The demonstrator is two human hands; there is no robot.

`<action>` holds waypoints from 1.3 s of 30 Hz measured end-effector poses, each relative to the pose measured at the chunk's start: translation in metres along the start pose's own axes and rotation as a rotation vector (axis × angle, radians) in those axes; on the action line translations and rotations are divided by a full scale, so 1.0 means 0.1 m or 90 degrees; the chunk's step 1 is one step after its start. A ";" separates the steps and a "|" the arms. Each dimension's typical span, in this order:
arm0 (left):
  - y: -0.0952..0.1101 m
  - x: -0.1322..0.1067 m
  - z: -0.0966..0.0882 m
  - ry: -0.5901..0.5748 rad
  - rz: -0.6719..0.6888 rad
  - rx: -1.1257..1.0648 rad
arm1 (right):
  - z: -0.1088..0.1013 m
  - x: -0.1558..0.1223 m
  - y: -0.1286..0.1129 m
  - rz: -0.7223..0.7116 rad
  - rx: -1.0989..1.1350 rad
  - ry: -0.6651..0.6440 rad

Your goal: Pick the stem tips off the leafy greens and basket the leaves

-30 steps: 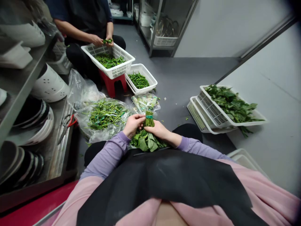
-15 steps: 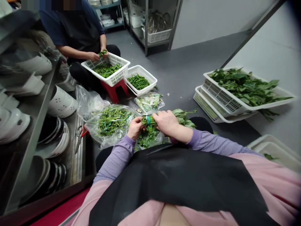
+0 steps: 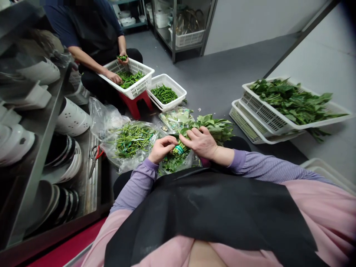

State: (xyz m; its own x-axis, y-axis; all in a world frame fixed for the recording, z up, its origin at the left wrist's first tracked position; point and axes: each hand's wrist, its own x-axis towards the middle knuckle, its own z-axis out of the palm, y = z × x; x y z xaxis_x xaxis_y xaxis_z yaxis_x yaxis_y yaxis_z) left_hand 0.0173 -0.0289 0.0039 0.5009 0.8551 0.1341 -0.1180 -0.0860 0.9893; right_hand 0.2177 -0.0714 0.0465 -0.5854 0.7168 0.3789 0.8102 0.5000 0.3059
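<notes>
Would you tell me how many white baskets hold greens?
3 baskets: one on the red stool, one on the floor beside it, one atop the stack at right; more may be hidden.

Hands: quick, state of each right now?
Left hand: closed, pinching the greens bundle at its banded stems.
Right hand: closed around the same bundle.

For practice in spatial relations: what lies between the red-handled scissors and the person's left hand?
A clear plastic bag of green stems, seen in the head view, lies between the scissors and the left hand, which holds the bunch of greens.
</notes>
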 end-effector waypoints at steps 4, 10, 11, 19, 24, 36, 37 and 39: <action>0.14 0.00 -0.05 -0.087 0.004 0.082 | 0.00 -0.03 0.04 -0.019 0.051 0.012; 0.22 0.02 -0.08 -0.136 0.078 0.210 | 0.04 -0.08 0.06 -0.038 0.085 0.021; 0.22 0.02 -0.07 -0.146 0.086 0.218 | 0.05 -0.09 0.06 -0.039 0.086 0.020; 0.28 -0.02 -0.03 -0.184 0.173 0.364 | 0.04 -0.10 0.09 -0.062 0.074 0.007; 0.29 -0.08 0.11 -0.126 0.217 0.433 | 0.05 -0.15 0.14 -0.063 0.106 0.003; 0.35 -0.11 0.19 -0.139 0.176 0.209 | 0.30 -0.31 0.19 -0.010 0.097 0.215; 0.35 -0.11 0.20 -0.144 0.173 0.201 | 0.31 -0.32 0.19 -0.010 0.090 0.240; 0.34 -0.13 0.23 -0.146 0.146 0.182 | 0.34 -0.35 0.20 -0.009 0.099 0.273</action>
State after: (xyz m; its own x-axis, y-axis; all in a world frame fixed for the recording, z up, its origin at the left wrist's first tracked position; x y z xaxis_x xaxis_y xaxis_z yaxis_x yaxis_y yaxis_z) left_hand 0.0267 -0.0544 0.0371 0.6709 0.6641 0.3300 -0.0221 -0.4270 0.9040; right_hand 0.2549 -0.0696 0.0095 -0.5287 0.4597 0.7136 0.7778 0.5989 0.1905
